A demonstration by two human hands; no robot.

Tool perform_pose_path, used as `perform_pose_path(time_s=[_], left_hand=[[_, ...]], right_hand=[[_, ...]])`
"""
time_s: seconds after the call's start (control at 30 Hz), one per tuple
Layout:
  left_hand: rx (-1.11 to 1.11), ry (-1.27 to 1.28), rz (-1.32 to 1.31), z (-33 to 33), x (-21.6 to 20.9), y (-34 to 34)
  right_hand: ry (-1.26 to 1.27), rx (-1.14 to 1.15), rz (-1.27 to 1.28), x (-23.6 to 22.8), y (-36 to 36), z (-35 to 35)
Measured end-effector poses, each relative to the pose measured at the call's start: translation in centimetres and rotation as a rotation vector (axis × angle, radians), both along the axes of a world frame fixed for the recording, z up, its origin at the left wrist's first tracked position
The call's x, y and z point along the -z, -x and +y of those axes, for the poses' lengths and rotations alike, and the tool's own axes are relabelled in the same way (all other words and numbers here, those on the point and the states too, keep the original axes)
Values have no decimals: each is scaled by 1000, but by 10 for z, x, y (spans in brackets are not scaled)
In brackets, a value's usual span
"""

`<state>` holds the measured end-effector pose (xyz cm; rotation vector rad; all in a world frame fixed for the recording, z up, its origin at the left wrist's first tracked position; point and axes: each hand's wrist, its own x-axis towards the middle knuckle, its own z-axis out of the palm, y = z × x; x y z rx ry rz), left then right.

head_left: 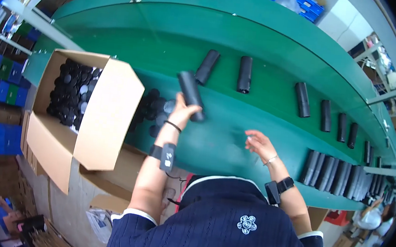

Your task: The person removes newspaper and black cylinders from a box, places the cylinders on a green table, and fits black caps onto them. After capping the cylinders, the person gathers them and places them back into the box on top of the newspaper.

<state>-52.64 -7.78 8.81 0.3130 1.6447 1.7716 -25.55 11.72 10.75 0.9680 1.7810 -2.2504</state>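
My left hand [182,110] is closed round the lower part of a black tube [190,89], which it holds tilted above the green work surface. Right beside that hand, a loose pile of round black discs [151,105] lies on the surface, partly hidden behind a box flap and the hand. My right hand [260,145] hovers over the surface with its fingers bent and apart, and no object shows in it. Beyond my hands, more black tubes lie spaced out on the green belt, among them one tube [244,74] straight ahead.
An open cardboard box [109,115] full of black discs [71,93] stands at the left, its flaps spread. At the right, a row of black tubes [329,172] lies side by side along the near edge. Metal posts [386,97] rise beside the belt. Another person [371,220] is at the far right.
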Motion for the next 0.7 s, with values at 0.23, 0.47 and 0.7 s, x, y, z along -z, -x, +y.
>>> perform_pose_path(time_s=[0.23, 0.47, 0.7], left_hand=[[-237, 911, 763, 60, 30, 171], [-124, 1282, 998, 97, 51, 183], [384, 691, 1018, 131, 66, 110]], right_hand=[[-608, 43, -399, 59, -127, 26], [-922, 86, -543, 73, -171, 1], [-843, 68, -515, 67, -167, 3]])
